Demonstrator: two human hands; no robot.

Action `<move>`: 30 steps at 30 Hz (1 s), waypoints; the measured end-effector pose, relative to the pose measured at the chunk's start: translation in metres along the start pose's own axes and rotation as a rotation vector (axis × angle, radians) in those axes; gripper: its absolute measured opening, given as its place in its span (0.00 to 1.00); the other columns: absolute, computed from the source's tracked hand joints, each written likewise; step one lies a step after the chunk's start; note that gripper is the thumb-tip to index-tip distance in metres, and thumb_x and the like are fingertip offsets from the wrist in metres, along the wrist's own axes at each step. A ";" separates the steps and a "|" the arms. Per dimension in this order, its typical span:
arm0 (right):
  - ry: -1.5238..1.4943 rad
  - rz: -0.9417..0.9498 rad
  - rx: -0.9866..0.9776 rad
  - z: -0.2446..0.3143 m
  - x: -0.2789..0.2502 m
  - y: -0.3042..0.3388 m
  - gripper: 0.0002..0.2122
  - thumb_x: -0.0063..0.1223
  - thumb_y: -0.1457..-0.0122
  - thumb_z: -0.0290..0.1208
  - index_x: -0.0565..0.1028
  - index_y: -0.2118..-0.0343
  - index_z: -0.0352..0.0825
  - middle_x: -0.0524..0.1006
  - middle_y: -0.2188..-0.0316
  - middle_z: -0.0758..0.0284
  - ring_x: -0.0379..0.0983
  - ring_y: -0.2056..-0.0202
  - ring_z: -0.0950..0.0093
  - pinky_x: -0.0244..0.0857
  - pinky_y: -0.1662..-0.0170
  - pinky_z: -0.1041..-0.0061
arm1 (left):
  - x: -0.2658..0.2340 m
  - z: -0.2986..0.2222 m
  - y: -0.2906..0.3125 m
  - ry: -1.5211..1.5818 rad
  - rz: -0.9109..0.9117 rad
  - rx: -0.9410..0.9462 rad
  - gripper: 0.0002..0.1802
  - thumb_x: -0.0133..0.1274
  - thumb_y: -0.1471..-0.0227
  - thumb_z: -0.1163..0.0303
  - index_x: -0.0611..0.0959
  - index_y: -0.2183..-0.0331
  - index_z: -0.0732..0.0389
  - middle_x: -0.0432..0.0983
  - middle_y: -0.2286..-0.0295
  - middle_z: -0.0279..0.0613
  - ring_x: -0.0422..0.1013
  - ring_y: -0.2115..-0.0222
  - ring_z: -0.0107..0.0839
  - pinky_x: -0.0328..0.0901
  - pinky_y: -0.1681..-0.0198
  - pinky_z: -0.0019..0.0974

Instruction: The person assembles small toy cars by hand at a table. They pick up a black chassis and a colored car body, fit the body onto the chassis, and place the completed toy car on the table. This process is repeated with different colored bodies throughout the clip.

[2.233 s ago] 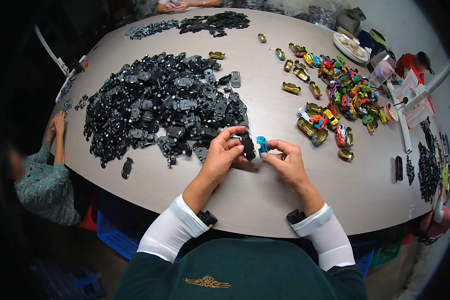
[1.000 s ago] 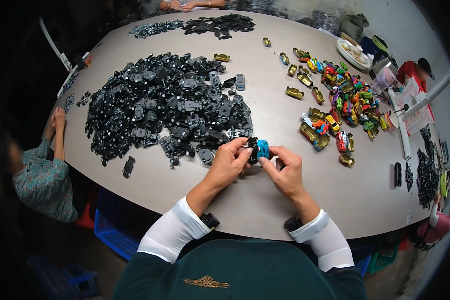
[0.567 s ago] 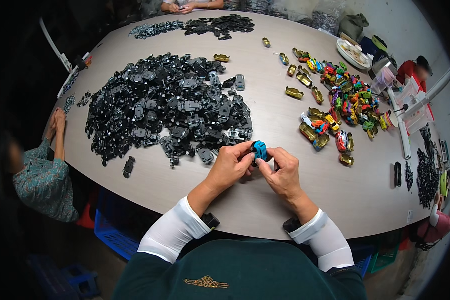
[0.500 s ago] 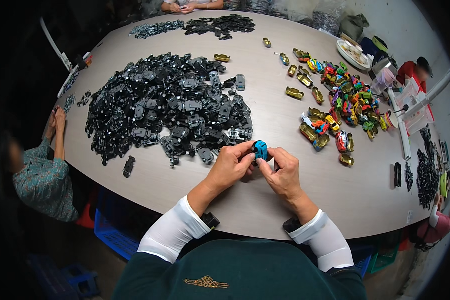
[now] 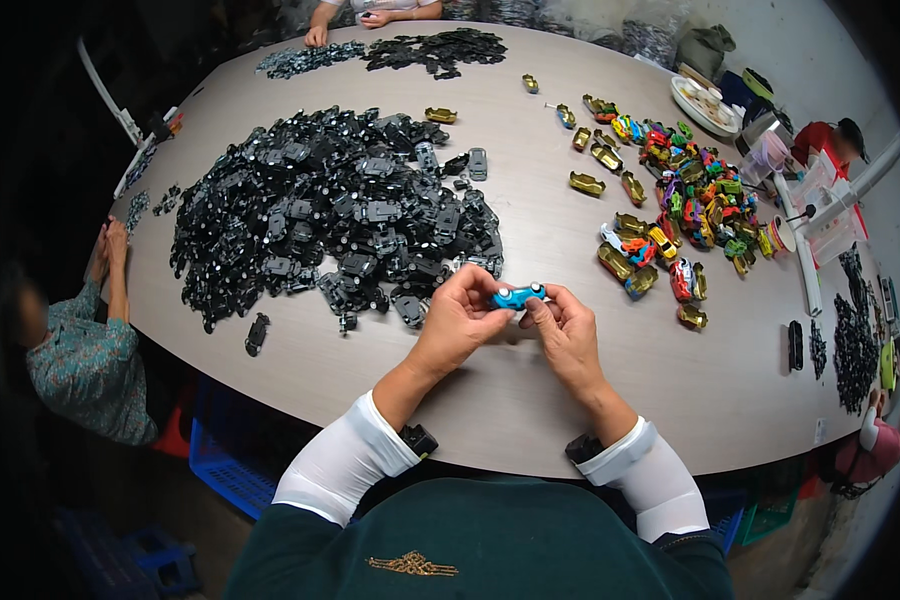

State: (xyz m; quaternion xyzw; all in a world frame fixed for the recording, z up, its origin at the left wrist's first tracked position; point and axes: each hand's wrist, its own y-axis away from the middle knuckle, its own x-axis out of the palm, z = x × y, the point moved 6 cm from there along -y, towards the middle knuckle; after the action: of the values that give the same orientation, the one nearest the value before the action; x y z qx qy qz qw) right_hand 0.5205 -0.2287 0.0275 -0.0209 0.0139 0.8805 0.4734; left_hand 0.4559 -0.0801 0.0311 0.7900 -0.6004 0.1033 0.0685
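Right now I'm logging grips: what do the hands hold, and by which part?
A small blue toy car, pinched at its two ends: left hand on one end, right hand on the other.

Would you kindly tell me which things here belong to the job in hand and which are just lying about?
In hand: blue toy car, left hand, right hand, black parts pile, coloured cars.

Lying about: white plate, blue crate, white lamp.
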 end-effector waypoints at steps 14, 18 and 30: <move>0.488 -0.088 -0.487 0.040 0.005 0.011 0.20 0.64 0.50 0.23 0.76 0.53 0.30 0.78 0.69 0.62 0.66 0.83 0.76 0.63 0.78 0.76 | 0.006 0.002 0.003 -0.144 0.137 -0.043 0.20 0.52 0.40 0.73 0.77 0.46 0.60 0.80 0.61 0.35 0.72 0.67 0.16 0.70 0.64 0.23; 0.548 -0.107 -0.623 0.041 0.006 0.011 0.20 0.65 0.49 0.26 0.76 0.52 0.30 0.78 0.70 0.60 0.72 0.80 0.69 0.66 0.76 0.71 | 0.007 0.007 0.002 -0.009 0.082 -0.059 0.16 0.53 0.40 0.73 0.80 0.50 0.64 0.81 0.65 0.34 0.73 0.70 0.17 0.70 0.66 0.23; 0.810 -0.027 -0.645 0.038 0.015 0.014 0.21 0.62 0.46 0.33 0.74 0.51 0.28 0.75 0.75 0.60 0.74 0.79 0.62 0.68 0.77 0.67 | 0.004 0.003 0.003 -0.300 0.059 0.192 0.14 0.53 0.42 0.76 0.82 0.54 0.67 0.83 0.66 0.39 0.73 0.69 0.19 0.69 0.65 0.26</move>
State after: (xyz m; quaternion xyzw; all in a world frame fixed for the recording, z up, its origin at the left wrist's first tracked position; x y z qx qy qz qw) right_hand 0.4992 -0.2220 0.0649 -0.5051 -0.0762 0.7551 0.4110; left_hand 0.4546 -0.0856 0.0293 0.7816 -0.6142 0.0429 -0.1007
